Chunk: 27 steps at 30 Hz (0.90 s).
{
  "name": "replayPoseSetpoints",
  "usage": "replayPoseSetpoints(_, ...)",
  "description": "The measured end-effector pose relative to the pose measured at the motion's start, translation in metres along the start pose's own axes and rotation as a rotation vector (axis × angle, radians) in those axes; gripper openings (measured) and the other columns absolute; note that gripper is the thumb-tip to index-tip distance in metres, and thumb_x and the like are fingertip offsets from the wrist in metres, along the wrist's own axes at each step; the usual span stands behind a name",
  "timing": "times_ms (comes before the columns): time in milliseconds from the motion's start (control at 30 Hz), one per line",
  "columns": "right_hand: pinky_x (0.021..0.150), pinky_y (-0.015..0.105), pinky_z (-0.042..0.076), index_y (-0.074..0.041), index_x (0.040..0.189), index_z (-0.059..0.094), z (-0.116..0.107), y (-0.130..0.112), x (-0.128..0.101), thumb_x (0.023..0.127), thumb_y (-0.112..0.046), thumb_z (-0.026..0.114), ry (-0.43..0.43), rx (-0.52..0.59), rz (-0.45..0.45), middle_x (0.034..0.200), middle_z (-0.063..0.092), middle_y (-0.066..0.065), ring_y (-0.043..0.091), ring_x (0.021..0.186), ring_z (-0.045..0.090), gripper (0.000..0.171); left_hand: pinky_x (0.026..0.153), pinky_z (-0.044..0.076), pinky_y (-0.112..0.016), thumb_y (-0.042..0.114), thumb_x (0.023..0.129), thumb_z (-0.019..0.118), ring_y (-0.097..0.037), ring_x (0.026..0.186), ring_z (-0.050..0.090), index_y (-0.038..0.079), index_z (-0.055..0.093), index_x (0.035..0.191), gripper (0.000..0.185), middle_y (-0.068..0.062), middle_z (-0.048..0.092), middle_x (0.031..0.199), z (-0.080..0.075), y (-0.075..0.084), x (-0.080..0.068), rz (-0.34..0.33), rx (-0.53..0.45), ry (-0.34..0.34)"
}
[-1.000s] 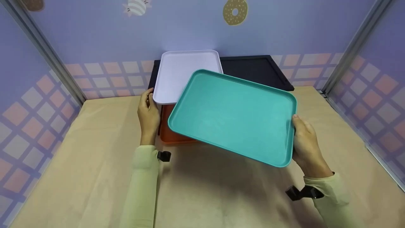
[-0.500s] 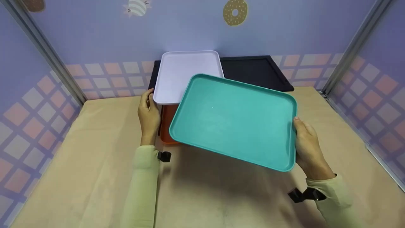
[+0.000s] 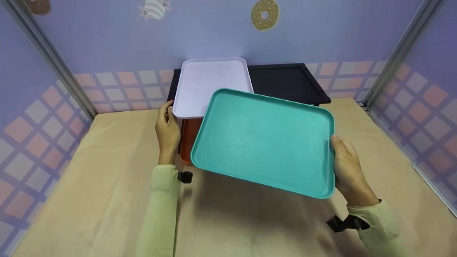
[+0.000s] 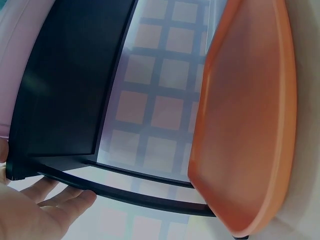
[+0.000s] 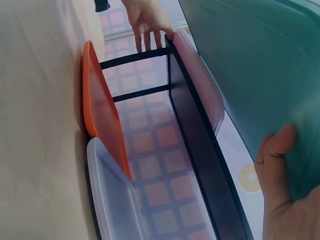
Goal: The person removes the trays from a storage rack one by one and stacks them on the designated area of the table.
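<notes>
My right hand grips the right short side of a teal tray, thumb on top. The tray is raised and tilted in front of the rack. In the right wrist view its underside shows with my curled fingers against it. My left hand holds the left front corner of a black rack, beside the corner of a lavender tray lying on the rack's top. Its fingers extend beneath the rack's top by the black leg. The teal tray overlaps the lavender tray's front corner in the head view.
Under the rack, an orange tray lies on the cloth-covered table. A pale tray lies beside it, hidden in the head view. Purple walls with a tile pattern enclose the back and sides.
The teal tray and my right hand have come slightly down and toward me, uncovering more of the lavender tray. My left hand has stayed at the rack's corner.
</notes>
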State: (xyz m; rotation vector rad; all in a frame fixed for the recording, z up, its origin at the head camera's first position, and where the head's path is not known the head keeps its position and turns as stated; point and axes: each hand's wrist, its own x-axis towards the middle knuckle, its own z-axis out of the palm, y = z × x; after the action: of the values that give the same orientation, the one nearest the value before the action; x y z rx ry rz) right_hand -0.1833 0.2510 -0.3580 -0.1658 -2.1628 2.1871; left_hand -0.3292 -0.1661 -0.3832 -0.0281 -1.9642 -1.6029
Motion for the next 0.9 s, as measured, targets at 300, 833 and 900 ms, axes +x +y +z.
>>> replayPoseSetpoints(300, 0.085, 0.03, 0.055, 0.002, 0.159, 0.02, -0.0032, 0.0017, -0.0035, 0.109, -0.05, 0.034, -0.019, -0.033, -0.011, 0.125, 0.05, 0.011, 0.013, 0.102, 0.062, 0.074, 0.08, 0.04, -0.026, 0.021, 0.112, 0.041, -0.019, 0.096, 0.053, 0.003, 0.057, 0.14, 0.037, -0.016, 0.062, 0.124, -0.0006, -0.0013, 0.0004, 0.001, 0.009, 0.003)
replayPoseSetpoints(833, 0.087, 0.023, 0.05, -0.006, 0.164, 0.008, -0.0045, 0.006, -0.0064, 0.107, -0.054, 0.034, -0.007, -0.072, 0.048, 0.161, 0.024, 0.022, 0.028, 0.13, 0.044, 0.079, 0.085, 0.041, -0.028, 0.022, 0.112, 0.041, -0.022, 0.108, 0.056, 0.004, 0.057, 0.141, 0.037, -0.016, 0.061, 0.132, -0.0005, -0.0011, -0.0004, -0.007, 0.006, -0.002)
replayPoseSetpoints(900, 0.087, 0.023, 0.051, -0.005, 0.164, 0.008, -0.0055, 0.0072, -0.007, 0.108, -0.054, 0.034, -0.012, -0.081, 0.044, 0.16, 0.025, 0.022, 0.025, 0.127, 0.047, 0.079, 0.087, 0.042, -0.028, 0.022, 0.112, 0.041, -0.023, 0.11, 0.056, 0.004, 0.057, 0.141, 0.038, -0.016, 0.06, 0.134, -0.0003, -0.001, -0.0004, -0.011, 0.005, -0.004)
